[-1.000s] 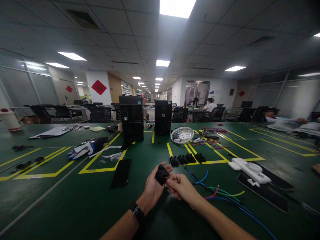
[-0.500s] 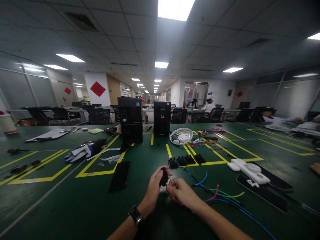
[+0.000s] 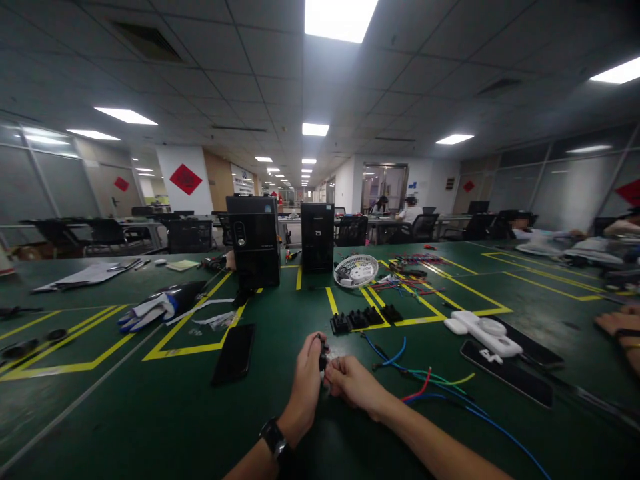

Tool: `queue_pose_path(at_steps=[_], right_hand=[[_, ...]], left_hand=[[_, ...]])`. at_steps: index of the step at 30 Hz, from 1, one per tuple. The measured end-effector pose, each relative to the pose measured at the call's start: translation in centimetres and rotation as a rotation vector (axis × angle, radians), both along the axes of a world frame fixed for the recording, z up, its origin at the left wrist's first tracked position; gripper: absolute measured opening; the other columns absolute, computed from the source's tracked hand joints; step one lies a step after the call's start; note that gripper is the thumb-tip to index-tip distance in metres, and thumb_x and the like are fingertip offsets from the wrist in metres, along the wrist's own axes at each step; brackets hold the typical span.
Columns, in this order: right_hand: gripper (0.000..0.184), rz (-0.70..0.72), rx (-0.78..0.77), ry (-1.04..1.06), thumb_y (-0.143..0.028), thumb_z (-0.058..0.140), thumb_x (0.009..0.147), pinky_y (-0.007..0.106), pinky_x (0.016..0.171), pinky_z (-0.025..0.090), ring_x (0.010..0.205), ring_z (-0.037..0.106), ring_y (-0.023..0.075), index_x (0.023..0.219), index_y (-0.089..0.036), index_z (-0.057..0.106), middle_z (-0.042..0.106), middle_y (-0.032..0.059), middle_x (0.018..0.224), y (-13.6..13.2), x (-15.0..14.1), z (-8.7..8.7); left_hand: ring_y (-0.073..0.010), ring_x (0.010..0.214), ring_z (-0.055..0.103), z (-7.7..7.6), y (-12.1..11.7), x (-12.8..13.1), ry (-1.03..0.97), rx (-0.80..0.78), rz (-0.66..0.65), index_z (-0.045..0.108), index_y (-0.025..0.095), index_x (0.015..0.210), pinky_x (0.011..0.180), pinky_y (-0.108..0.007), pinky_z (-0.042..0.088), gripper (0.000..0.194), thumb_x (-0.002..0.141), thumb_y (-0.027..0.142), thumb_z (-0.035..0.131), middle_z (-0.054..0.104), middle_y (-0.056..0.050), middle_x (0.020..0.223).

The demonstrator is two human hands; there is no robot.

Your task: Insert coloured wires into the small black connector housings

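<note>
Both hands meet over the green table, close to its near side. My left hand [image 3: 306,375], with a dark watch on its wrist, is closed around a small black block-like part [image 3: 323,352], mostly covered by the fingers. My right hand [image 3: 356,385] pinches at the lower right of that part; something small and whitish shows at its fingertips, too blurred to name. Just beyond the hands lies a row of several similar black parts [image 3: 364,319]. Loose blue wires [image 3: 393,360], with a red wire [image 3: 425,387] and green ones, lie right of my right hand.
A black phone [image 3: 234,353] lies left. Two black computer towers [image 3: 255,247] and a white basket [image 3: 356,271] stand farther back. At right are a white device [image 3: 487,332] and dark flat slabs; another person's hand [image 3: 615,323] rests at the right edge. Gloves [image 3: 150,312] lie left.
The view has swung slightly right, bringing more of another person's hand into sight. My left hand has turned, and the black part now shows narrower between the fingers.
</note>
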State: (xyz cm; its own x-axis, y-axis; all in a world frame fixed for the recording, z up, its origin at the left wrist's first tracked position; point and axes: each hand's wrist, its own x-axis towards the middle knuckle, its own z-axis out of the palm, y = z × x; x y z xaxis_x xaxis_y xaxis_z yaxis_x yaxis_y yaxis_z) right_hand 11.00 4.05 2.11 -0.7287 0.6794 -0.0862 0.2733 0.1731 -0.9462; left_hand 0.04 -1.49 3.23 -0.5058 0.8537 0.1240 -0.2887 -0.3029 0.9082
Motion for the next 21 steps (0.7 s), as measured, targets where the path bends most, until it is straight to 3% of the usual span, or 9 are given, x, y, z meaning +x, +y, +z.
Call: queue_pose_path(at_steps=[4, 8, 12, 15, 18, 21], right_hand=[[0.029, 0.071, 0.29, -0.06, -0.028, 0.046, 0.087, 0.021, 0.05, 0.031, 0.046, 0.044, 0.0092, 0.068, -0.015, 0.064, 0.051, -0.0025, 0.051, 0.4, 0.8, 2.7], [0.031, 0.029, 0.579, -0.07, -0.033, 0.048, 0.088, 0.022, 0.054, 0.032, 0.054, 0.051, 0.0118, 0.068, -0.017, 0.065, 0.057, -0.0012, 0.055, -0.5, 1.5, 5.6], [0.031, -0.061, 0.704, -0.053, -0.033, 0.042, 0.093, 0.023, 0.057, 0.032, 0.059, 0.055, 0.0135, 0.077, -0.018, 0.064, 0.062, 0.0014, 0.064, -2.1, 0.1, 3.9], [0.029, -0.009, 0.783, -0.092, -0.031, 0.04, 0.095, 0.023, 0.059, 0.033, 0.065, 0.059, 0.0153, 0.085, -0.018, 0.064, 0.066, 0.0046, 0.072, -2.4, -0.7, 2.6], [0.033, 0.028, 0.869, -0.118, -0.032, 0.035, 0.097, 0.024, 0.061, 0.034, 0.067, 0.061, 0.0156, 0.087, -0.019, 0.064, 0.067, 0.0046, 0.073, -1.9, -0.3, 4.0], [0.038, 0.01, 0.969, -0.147, -0.037, 0.033, 0.098, 0.024, 0.063, 0.034, 0.069, 0.062, 0.0167, 0.087, -0.02, 0.065, 0.068, 0.0055, 0.074, -1.5, 0.7, 5.8]], left_hand=[[-0.0141, 0.064, 0.054, 0.1, 0.0, -0.5, 0.176, 0.043, 0.097, 0.063, 0.018, 0.08, 0.06, -0.022, 0.041, 0.022, 0.08, 0.039, 0.058, 0.059, -0.002, 0.069], [-0.0157, 0.063, 0.057, 1.2, 0.4, -0.2, 0.037, 0.117, 0.117, 0.06, 0.018, 0.079, 0.06, -0.025, 0.043, 0.023, 0.081, 0.039, 0.052, 0.061, -0.002, 0.069], [-0.015, 0.063, 0.061, 3.1, 1.0, -1.3, -0.232, 0.189, 0.216, 0.055, 0.017, 0.075, 0.063, -0.026, 0.046, 0.017, 0.079, 0.031, 0.045, 0.06, 0.0, 0.065], [-0.0139, 0.057, 0.061, 3.4, 1.0, -3.1, -0.371, 0.141, 0.361, 0.053, 0.017, 0.073, 0.063, -0.028, 0.048, 0.013, 0.075, 0.026, 0.044, 0.057, 0.002, 0.062], [-0.0143, 0.055, 0.061, 2.6, 0.8, -3.9, -0.217, 0.121, 0.387, 0.056, 0.017, 0.077, 0.062, -0.028, 0.048, 0.014, 0.075, 0.028, 0.047, 0.059, 0.002, 0.061], [-0.0154, 0.057, 0.062, 2.3, 0.9, -3.3, -0.089, 0.132, 0.329, 0.057, 0.017, 0.077, 0.064, -0.029, 0.049, 0.015, 0.077, 0.029, 0.048, 0.059, 0.001, 0.058]])
